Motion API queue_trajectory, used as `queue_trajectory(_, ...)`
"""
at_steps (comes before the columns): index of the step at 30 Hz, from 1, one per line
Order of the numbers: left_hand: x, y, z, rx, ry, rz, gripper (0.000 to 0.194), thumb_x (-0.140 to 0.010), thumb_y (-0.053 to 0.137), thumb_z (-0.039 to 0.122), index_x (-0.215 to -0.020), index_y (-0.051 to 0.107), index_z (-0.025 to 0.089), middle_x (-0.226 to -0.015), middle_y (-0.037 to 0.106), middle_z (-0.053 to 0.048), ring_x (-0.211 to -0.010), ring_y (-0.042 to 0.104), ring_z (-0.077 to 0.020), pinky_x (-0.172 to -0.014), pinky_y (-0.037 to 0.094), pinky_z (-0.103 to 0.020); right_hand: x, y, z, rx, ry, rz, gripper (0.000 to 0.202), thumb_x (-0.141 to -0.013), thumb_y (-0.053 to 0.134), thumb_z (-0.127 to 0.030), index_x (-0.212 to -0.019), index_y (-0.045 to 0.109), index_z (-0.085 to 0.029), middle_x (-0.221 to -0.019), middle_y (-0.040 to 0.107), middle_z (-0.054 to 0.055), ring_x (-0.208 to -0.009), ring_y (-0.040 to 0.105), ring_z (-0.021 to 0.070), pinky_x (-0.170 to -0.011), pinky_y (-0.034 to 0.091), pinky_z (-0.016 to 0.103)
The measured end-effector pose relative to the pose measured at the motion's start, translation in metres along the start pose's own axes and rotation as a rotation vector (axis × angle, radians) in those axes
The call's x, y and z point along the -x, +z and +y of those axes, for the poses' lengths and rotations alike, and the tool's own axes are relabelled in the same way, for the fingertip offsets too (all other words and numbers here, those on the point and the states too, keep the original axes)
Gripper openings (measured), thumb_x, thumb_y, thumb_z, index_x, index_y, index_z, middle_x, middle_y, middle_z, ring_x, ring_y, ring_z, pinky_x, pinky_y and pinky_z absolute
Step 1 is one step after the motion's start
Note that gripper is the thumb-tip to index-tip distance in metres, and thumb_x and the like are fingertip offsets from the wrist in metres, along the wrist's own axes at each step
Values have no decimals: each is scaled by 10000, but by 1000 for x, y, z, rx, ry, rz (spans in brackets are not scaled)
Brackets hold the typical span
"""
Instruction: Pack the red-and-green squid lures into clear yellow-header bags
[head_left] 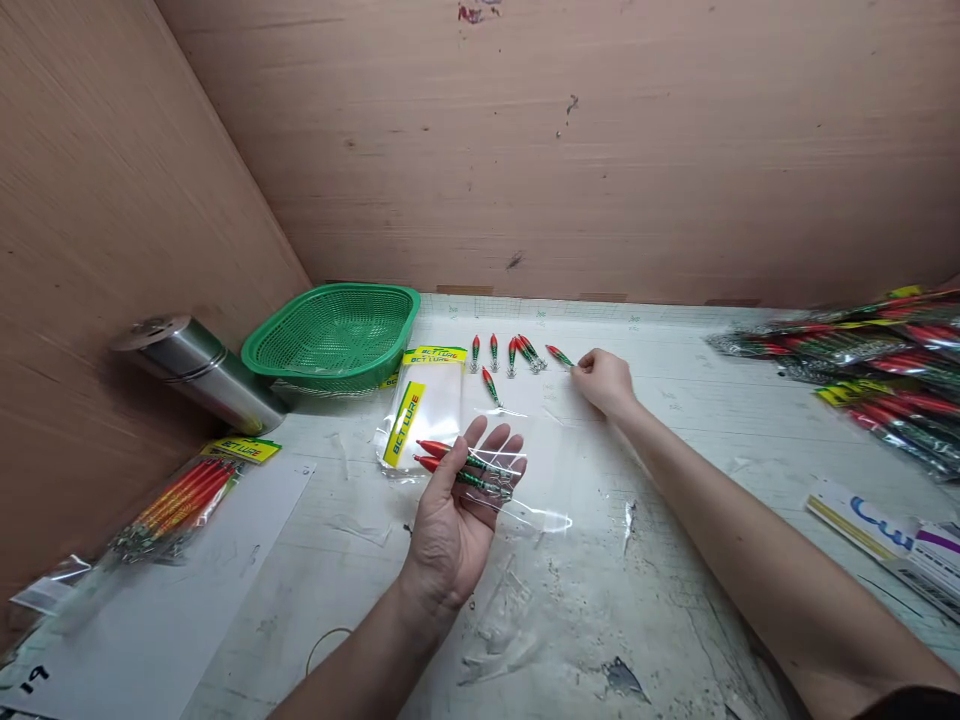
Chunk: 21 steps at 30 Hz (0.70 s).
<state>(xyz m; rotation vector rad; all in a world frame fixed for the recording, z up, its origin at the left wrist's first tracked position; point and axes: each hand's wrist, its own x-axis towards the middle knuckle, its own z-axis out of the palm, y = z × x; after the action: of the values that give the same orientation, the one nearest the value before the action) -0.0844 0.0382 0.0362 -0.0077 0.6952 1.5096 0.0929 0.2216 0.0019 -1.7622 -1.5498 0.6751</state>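
1. At far left, a packet of orange lures (184, 500) lies on a white sheet (217, 590), near a steel flask (202, 370).
2. Next comes a green basket (330, 335), then clear sleeves (435, 395) with yellow "BCT LURE" labels.
3. Loose red-and-green lures (512, 355) lie between the basket and the right hand.
4. At far right are blurred bagged lures (900, 370), with a lettered box (870, 525) nearer the person.
5. The pale, scuffed desk (675, 590) meets wooden panels (600, 150) at the left and back.
6. The left hand (457, 510) is palm up, fingers spread, thumb pinning two lures (469, 470) and clear plastic.
7. The right hand (606, 382), arm outstretched, pinches one lure (559, 355) by its tail end.
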Motion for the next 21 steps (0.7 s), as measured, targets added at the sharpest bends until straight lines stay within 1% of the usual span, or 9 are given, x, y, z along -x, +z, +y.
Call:
queue_trajectory(3,-1,-1,-2,2,-10,5,228,-903,518,217,-1031,668,101,-1013,711,-141,-963,677,-252,-803,578,-335,28,-45,6,-113,28,-147,156,-761,577,-305,-730,551,-155,-736,570,81,-632,515,156,-584,435,290)
queue_trajectory(5,-1,-2,-3,3,-18,-5,227,-899,529,222,-1036,665,101,-1016,711,-137,-970,675,-253,-815,575,-341,60,-79,6,-208,-31,-267,262,-773,583,-415,-794,586,-154,-724,573,58,-590,501,131,-562,443,271)
queue_trajectory(7,-1,-3,-5,0,-26,-16,231,-895,538,229,-1045,661,104,-1022,709,-135,-979,672,-252,-828,570,-345,98,-108,3,-304,-207,-397,309,-769,639,-464,-853,611,-168,-676,546,29,-586,487,124,-537,432,244)
queue_trajectory(9,-1,-3,-6,-3,-27,-24,241,-893,543,239,-1062,654,108,-1035,706,-133,-991,667,-251,-844,563,-346,131,-124,0,-165,-380,-463,234,-804,651,-417,-869,628,-194,-725,573,36,-639,524,139,-535,439,234)
queue_trajectory(10,-1,-3,-7,-5,-27,-28,248,-892,545,243,-1074,648,109,-1044,703,-132,-1001,663,-250,-854,559,-347,144,-127,-2,-85,-477,-437,183,-822,643,-383,-870,631,-206,-739,581,36,-640,528,140,-524,438,233)
queue_trajectory(12,0,-3,-8,-11,-31,-44,267,-888,551,248,-1101,635,111,-1075,693,-135,-1030,650,-258,-880,546,-357,162,-122,-5,33,-659,-320,98,-849,612,-310,-875,627,-217,-740,580,31,-621,521,139,-505,431,242)
queue_trajectory(14,2,-2,-9,-26,-51,-68,283,-884,557,248,-1122,623,108,-1114,678,-140,-1054,637,-272,-914,526,-380,168,-108,-7,83,-785,-198,58,-861,577,-250,-887,612,-211,-728,564,24,-598,505,135,-491,419,249)
queue_trajectory(17,5,-2,-11,-63,-89,-109,307,-885,559,257,-1149,611,109,-1165,656,-144,-1069,628,-279,-971,485,-405,170,-82,-13,95,-850,-134,83,-870,530,-177,-923,592,-186,-756,555,30,-641,523,141,-519,429,255)
queue_trajectory(21,8,-5,-14,-98,-116,-158,335,-908,536,294,-1195,584,129,-1203,638,-141,-1092,619,-253,-981,475,-365,173,-57,-22,59,-861,-131,120,-863,518,-133,-947,595,-167,-785,546,40,-698,533,158,-558,440,264)
